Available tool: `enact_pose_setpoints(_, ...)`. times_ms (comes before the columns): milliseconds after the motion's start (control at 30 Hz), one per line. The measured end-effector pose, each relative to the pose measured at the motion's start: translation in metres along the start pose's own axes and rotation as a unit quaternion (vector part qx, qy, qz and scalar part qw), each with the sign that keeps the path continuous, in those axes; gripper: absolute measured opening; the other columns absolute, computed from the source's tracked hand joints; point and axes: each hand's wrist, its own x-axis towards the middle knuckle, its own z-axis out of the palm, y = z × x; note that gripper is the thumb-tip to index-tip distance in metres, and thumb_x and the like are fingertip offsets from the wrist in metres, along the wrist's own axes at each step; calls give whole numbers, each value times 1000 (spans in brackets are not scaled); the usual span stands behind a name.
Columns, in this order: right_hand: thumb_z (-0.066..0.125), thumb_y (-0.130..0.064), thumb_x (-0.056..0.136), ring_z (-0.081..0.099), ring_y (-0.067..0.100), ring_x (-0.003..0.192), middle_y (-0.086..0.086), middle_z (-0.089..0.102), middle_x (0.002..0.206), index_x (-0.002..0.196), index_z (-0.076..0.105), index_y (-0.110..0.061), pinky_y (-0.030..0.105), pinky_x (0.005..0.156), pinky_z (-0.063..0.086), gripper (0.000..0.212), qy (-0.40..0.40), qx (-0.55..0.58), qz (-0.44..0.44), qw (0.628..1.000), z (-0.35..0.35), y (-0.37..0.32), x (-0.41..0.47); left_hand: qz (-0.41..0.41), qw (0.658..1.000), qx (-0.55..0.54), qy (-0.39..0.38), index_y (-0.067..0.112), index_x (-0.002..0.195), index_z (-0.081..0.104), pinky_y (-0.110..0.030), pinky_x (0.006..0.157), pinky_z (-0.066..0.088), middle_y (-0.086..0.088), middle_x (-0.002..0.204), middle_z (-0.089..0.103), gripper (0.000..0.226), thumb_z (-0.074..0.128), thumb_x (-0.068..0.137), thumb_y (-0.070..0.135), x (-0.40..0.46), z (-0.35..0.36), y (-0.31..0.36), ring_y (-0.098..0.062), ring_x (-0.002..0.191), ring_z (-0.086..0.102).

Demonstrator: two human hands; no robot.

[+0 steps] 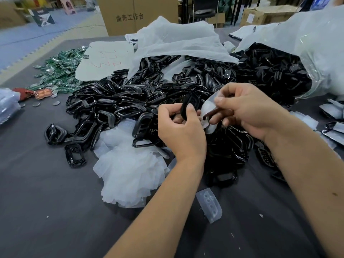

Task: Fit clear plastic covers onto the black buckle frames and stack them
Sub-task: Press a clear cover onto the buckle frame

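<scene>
A dark grey cloth-covered surface (46, 192) fills the view, with cardboard boxes (135, 15) and blue floor mats behind it. Beyond both hands spreads a large heap of black buckle frames (115, 105), glossy rounded rectangles with open centres, spilling from a clear plastic bag (316, 53) out past the right hand. Below and to the left of the left hand lies a loose pile of clear covers (128, 170), thin, milky and translucent, overlapping one another.

The left hand (181, 127) has its fingers curled and pinches one black frame (186, 108) between thumb and fingertips, holding it on edge just above the heap. Touching it from the right, the right hand (247, 110) pinches a clear cover (209, 107) between thumb and forefinger; the cover is a cloudy, curved shell, bent against the frame's side. It seems to be partly over the frame, though the fingers hide the join.

Nearer than the right forearm, one single clear cover (209, 205) lies flat on the surface, showing a row of small round dimples. Far out to the left of the left hand sits a scatter of green circuit boards (61, 71), and to the right of the right hand, at the edge, a few covered buckles (333, 127) lie together.
</scene>
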Motion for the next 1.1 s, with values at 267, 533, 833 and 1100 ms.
enact_pose_setpoints(267,59,4,100,79,31,75,14,70,73,86,51,-13,18,44,49,24,15,59,-45,997,-6,-3,-2,-17,998,-53,11,7,92,57,-24,63,56,6,73,67,15,70,92,-2,7,-1,10,-21,67,76)
enact_pose_setpoints(533,65,0,98,78,27,70,10,78,79,102,69,-11,21,44,49,12,88,60,-110,988,-2,2,3,-182,957,-81,-212,5,88,58,-17,58,53,-3,68,67,20,71,88,-10,44,-15,47,-20,65,73)
enact_pose_setpoints(833,76,-3,91,67,11,60,2,73,72,87,77,-10,20,48,48,8,105,43,-106,988,1,9,6,-212,919,19,-332,7,81,60,-16,54,51,-13,75,70,23,72,86,-12,46,-24,50,-23,62,72)
enact_pose_setpoints(1100,73,2,91,66,10,54,3,71,68,84,72,-7,18,46,47,11,149,81,-93,981,-2,7,9,-182,901,103,-380,5,83,64,-18,53,54,-15,74,74,21,76,82,-12,58,-30,69,-26,60,73)
